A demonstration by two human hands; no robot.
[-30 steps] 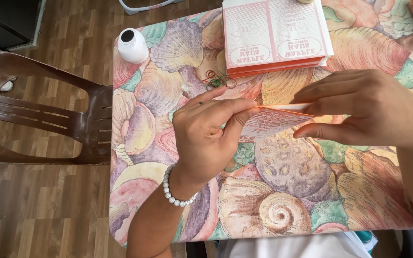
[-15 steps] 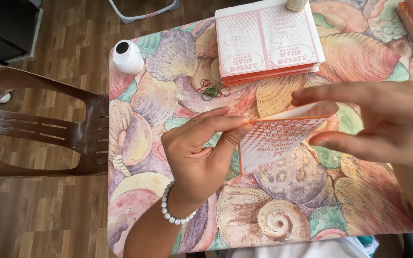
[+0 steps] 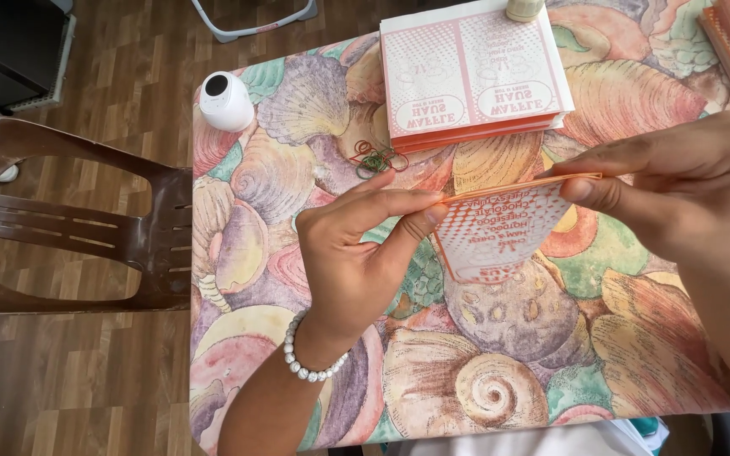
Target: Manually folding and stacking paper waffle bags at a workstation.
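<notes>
Left hand pinching the left end of an orange-and-white printed paper piece, thumb and forefinger closed on its corner, wrist wearing a white bead bracelet. Right hand gripping the opposite, right end of the same piece, fingertips clamped along its top edge. Held between the two hands, lifted off the shell-patterned tablecloth, roughly over the middle of the table. Long axis of the top edge running left to right, near level, with the printed face hanging down and tilted toward the camera. Seemingly folded or doubled along that upper edge, though hard to confirm. Both hands equally on it, one at each end, so neither nearer than the other; piece lying to the right of the left hand and to the left of the right. Beyond it, toward the far side of the table, a stack of like printed sheets, well apart from the held piece. Just left of that stack, a small tangle of rubber bands, lying near the left fingertips but not touched. At the far left corner, a white round container. Left of the table, a brown plastic chair.
</notes>
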